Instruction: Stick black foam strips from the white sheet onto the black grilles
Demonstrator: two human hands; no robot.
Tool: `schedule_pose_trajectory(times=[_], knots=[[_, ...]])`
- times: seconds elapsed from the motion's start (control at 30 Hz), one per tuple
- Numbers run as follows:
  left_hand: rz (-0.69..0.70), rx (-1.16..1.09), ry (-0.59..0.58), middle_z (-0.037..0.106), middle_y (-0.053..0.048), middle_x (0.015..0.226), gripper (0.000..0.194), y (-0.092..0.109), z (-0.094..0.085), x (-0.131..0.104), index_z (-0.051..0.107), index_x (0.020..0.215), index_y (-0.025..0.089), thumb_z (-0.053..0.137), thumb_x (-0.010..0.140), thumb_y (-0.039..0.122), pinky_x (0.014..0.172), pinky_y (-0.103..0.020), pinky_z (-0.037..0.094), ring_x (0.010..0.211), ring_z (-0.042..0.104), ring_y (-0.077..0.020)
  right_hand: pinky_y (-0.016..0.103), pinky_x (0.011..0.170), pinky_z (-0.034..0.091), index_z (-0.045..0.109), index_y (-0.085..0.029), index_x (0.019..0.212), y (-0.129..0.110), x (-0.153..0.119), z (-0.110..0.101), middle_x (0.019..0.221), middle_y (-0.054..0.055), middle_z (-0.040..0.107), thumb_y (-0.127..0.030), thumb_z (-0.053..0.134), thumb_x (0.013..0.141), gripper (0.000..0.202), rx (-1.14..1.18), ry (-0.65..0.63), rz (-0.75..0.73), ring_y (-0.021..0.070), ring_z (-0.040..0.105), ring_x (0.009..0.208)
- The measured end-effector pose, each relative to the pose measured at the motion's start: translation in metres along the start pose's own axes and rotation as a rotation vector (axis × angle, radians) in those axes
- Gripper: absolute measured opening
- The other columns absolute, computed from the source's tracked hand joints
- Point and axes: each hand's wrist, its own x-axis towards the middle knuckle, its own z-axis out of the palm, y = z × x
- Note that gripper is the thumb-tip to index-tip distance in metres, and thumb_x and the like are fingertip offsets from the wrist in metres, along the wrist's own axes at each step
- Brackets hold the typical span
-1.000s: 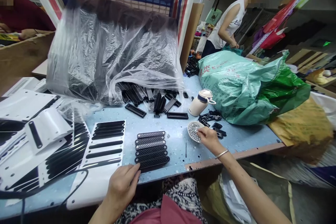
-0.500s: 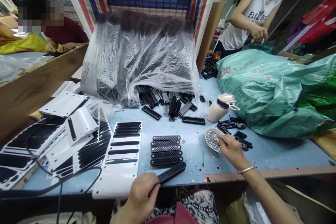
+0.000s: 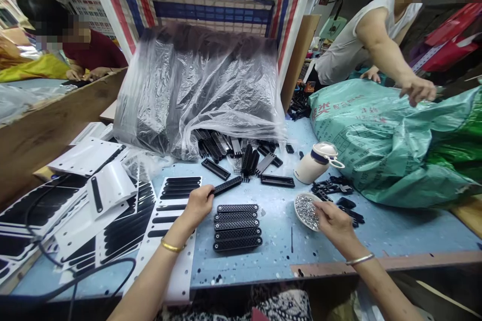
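Observation:
My left hand [image 3: 199, 204] grips one end of a black textured strip [image 3: 227, 186], raised behind a neat stack of similar black strips [image 3: 238, 227]. Fingers pinched together, my right hand [image 3: 335, 220] is at the right rim of a white bowl [image 3: 295, 210] of small silvery pieces [image 3: 307, 209]; whatever the fingertips hold is too small to make out. Left of the stack lies a white sheet [image 3: 176, 261] with black oblong strips on it. Loose black parts [image 3: 246, 160] spill from a clear plastic bag [image 3: 211, 90] at the back.
A cream bottle [image 3: 312, 166] stands behind the bowl, beside black parts [image 3: 331, 188]. A green sack [image 3: 376, 140] fills the right side, with a person's hand [image 3: 417, 89] over it. White sheets [image 3: 113, 185] and a cable [image 3: 94, 268] lie left. Another person works beyond the wooden board [image 3: 56, 120].
My left hand has moved forward with the black strip, from the table's front edge to behind the stack. My right hand remains at the bowl. The person at right has reached over the green sack.

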Motion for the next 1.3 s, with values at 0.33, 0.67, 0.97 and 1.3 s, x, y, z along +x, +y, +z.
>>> schedule_pose_trajectory(times=[0.33,0.67,0.97,1.3], knots=[[-0.29,-0.29,0.16,0.067,-0.011,0.119,0.037,0.032,0.005,-0.057,0.063,0.118,0.015,0.047,0.09,0.034,0.098,-0.042,0.048,0.112,0.061,-0.026,0.039,0.085,0.053,0.069,-0.02,0.104,-0.128,0.013,0.046,0.1,0.01,0.071,-0.028,0.047,0.091,0.027,0.593,-0.051,0.148,0.0224,0.066,0.094],[-0.458,-0.494,0.11,0.064,-0.012,0.122,0.041,0.057,0.022,-0.081,0.062,0.12,0.013,0.042,0.093,0.036,0.103,-0.044,0.044,0.116,0.058,-0.026,0.038,0.087,0.052,0.073,-0.017,0.094,-0.153,-0.006,0.097,0.096,0.01,0.073,-0.041,0.045,0.09,0.037,0.702,-0.058,0.377,0.0232,0.067,0.093],[-0.452,-0.465,0.122,0.065,-0.011,0.121,0.04,0.067,0.021,-0.095,0.06,0.121,0.015,0.039,0.095,0.036,0.1,-0.042,0.047,0.115,0.059,-0.0242,0.037,0.088,0.051,0.073,-0.019,0.093,-0.157,-0.016,0.082,0.096,0.008,0.073,-0.04,0.045,0.091,0.035,0.734,-0.094,0.425,0.0225,0.066,0.094],[-0.391,-0.351,0.166,0.063,-0.011,0.125,0.041,0.065,0.003,-0.097,0.058,0.124,0.013,0.041,0.094,0.035,0.099,-0.039,0.048,0.116,0.059,-0.0241,0.042,0.082,0.055,0.071,-0.016,0.099,-0.149,-0.002,0.057,0.098,0.011,0.072,-0.036,0.046,0.091,0.033,0.663,-0.025,0.401,0.0241,0.067,0.09]])
